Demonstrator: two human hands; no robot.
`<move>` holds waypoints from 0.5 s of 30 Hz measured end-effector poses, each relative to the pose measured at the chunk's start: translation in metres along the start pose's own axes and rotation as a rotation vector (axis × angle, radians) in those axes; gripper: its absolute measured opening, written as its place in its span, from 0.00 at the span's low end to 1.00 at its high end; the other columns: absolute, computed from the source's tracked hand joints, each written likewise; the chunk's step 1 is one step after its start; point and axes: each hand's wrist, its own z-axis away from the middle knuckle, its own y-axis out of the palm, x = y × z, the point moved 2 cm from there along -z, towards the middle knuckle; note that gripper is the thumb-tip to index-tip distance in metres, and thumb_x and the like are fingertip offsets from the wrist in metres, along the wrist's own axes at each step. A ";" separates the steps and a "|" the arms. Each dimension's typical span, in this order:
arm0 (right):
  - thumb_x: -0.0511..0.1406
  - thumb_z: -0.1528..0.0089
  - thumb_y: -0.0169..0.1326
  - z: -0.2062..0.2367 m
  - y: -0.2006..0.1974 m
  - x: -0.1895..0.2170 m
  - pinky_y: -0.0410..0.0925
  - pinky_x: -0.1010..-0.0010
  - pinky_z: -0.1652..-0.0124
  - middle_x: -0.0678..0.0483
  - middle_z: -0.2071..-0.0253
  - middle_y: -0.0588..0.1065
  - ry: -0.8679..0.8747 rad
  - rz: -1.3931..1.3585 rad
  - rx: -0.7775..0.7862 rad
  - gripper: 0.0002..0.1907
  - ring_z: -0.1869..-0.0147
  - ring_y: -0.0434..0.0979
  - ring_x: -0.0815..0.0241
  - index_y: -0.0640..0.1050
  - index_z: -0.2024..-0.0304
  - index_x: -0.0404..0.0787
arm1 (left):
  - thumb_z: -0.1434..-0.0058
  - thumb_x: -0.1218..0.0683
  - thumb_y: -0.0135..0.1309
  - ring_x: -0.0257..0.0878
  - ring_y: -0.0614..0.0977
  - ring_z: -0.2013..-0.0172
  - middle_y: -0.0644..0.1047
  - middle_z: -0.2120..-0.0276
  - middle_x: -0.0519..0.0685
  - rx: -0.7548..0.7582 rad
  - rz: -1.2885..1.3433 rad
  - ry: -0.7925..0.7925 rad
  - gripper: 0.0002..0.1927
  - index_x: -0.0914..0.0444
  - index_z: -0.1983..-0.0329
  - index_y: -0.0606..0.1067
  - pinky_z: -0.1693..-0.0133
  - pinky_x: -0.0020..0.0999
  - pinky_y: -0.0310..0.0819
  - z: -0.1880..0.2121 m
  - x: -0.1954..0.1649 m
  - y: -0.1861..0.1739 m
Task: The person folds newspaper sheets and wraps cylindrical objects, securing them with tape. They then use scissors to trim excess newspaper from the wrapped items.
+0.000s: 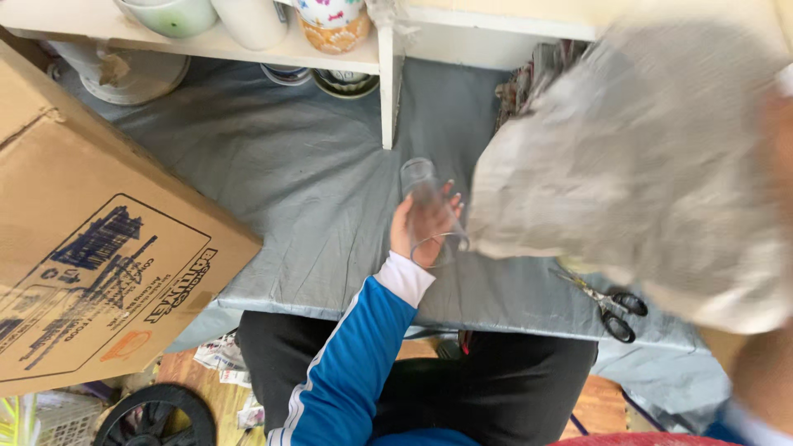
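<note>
Holding a clear glass by its side, the left hand is wrapped around it over the grey-covered worktop; it looks light, stiff, slick and breakable, best gripped round the body. The right hand, blurred, seems clamped on crumpled paper, though I cannot tell for sure. Scissors lie nearby; a cardboard box leans left, pots on a shelf behind.

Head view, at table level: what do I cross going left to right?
Cardboard box → left hand gripping a clear drinking glass → crumpled grey paper sheet, blurred, held up at the right. The scissors lie under the sheet's lower edge, so I leave them unplaced.
</note>
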 end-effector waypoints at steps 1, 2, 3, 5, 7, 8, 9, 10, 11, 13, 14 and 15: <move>0.43 0.32 0.59 0.006 0.018 -0.001 0.70 0.55 0.64 0.46 0.66 0.79 0.016 0.107 0.060 0.12 0.64 0.79 0.47 0.82 0.59 0.41 | 0.31 0.39 0.46 0.58 0.74 0.39 0.70 0.35 0.61 0.024 0.068 0.029 0.33 0.65 0.32 0.65 0.36 0.51 0.67 0.000 -0.002 -0.001; 0.43 0.33 0.59 0.016 0.040 0.001 0.70 0.54 0.64 0.45 0.65 0.79 0.012 0.229 0.125 0.12 0.64 0.79 0.46 0.83 0.58 0.41 | 0.30 0.37 0.46 0.58 0.74 0.40 0.70 0.36 0.63 0.046 0.136 0.055 0.35 0.67 0.31 0.65 0.36 0.50 0.67 0.001 -0.004 -0.002; 0.43 0.33 0.60 0.026 0.063 0.005 0.71 0.53 0.63 0.44 0.65 0.80 0.013 0.285 0.199 0.12 0.64 0.80 0.45 0.83 0.58 0.41 | 0.29 0.36 0.46 0.59 0.74 0.40 0.71 0.37 0.65 0.067 0.201 0.080 0.37 0.70 0.31 0.65 0.37 0.50 0.68 0.002 -0.007 -0.004; 0.47 0.33 0.60 0.043 0.102 0.015 0.72 0.54 0.51 0.44 0.53 0.78 -0.025 0.358 0.305 0.20 0.53 0.80 0.48 0.76 0.46 0.40 | 0.28 0.34 0.45 0.58 0.75 0.41 0.71 0.37 0.64 0.094 0.259 0.022 0.40 0.72 0.29 0.64 0.37 0.50 0.69 0.004 -0.008 -0.006; 0.51 0.50 0.65 0.055 0.127 0.029 0.68 0.47 0.50 0.40 0.38 0.70 -0.152 0.441 0.179 0.44 0.42 0.73 0.43 0.70 0.34 0.45 | 0.29 0.32 0.44 0.56 0.75 0.41 0.71 0.37 0.62 0.076 0.208 -0.035 0.41 0.69 0.29 0.63 0.38 0.50 0.70 0.005 -0.008 -0.008; 0.47 0.51 0.66 0.060 0.134 0.037 0.65 0.47 0.44 0.42 0.35 0.66 -0.301 0.283 0.199 0.41 0.35 0.68 0.43 0.69 0.36 0.48 | 0.31 0.31 0.44 0.56 0.75 0.41 0.72 0.37 0.61 0.044 0.133 -0.059 0.41 0.66 0.29 0.63 0.38 0.50 0.70 0.006 -0.006 -0.009; 0.42 0.53 0.67 0.066 0.139 0.046 0.62 0.47 0.38 0.44 0.31 0.63 -0.449 0.126 0.219 0.40 0.28 0.63 0.44 0.68 0.38 0.52 | 0.33 0.30 0.44 0.55 0.75 0.41 0.72 0.37 0.59 0.013 0.060 -0.084 0.40 0.63 0.30 0.63 0.38 0.50 0.71 0.006 -0.003 -0.010; 0.41 0.54 0.66 0.073 0.144 0.058 0.62 0.46 0.39 0.45 0.32 0.63 -0.580 0.076 0.196 0.42 0.29 0.64 0.45 0.67 0.37 0.54 | 0.33 0.29 0.44 0.55 0.75 0.40 0.70 0.36 0.59 0.058 0.023 -0.113 0.42 0.63 0.29 0.62 0.38 0.51 0.71 0.006 0.000 -0.009; 0.40 0.56 0.66 0.079 0.149 0.071 0.61 0.46 0.41 0.47 0.32 0.64 -0.709 0.024 0.171 0.45 0.30 0.64 0.45 0.66 0.35 0.56 | 0.34 0.27 0.43 0.55 0.75 0.38 0.69 0.35 0.59 0.103 -0.015 -0.142 0.44 0.63 0.28 0.61 0.37 0.51 0.71 0.007 0.003 -0.008; 0.41 0.54 0.65 0.084 0.156 0.089 0.60 0.44 0.44 0.48 0.30 0.65 -0.773 -0.212 0.240 0.46 0.30 0.63 0.48 0.67 0.32 0.48 | 0.32 0.26 0.40 0.56 0.74 0.36 0.66 0.32 0.58 0.223 -0.008 -0.229 0.45 0.62 0.25 0.59 0.40 0.54 0.72 0.012 0.007 -0.007; 0.41 0.54 0.65 0.082 0.157 0.093 0.60 0.45 0.43 0.49 0.30 0.65 -0.825 -0.232 0.226 0.44 0.29 0.63 0.49 0.68 0.34 0.50 | 0.30 0.25 0.38 0.56 0.73 0.36 0.65 0.29 0.57 0.302 0.037 -0.284 0.45 0.60 0.23 0.58 0.44 0.57 0.73 0.017 0.008 -0.007; 0.40 0.54 0.65 0.079 0.160 0.097 0.59 0.46 0.41 0.50 0.31 0.66 -0.877 -0.249 0.209 0.43 0.28 0.63 0.49 0.69 0.35 0.51 | 0.29 0.25 0.35 0.56 0.73 0.35 0.63 0.26 0.55 0.384 0.081 -0.340 0.44 0.58 0.21 0.57 0.47 0.59 0.73 0.022 0.008 -0.006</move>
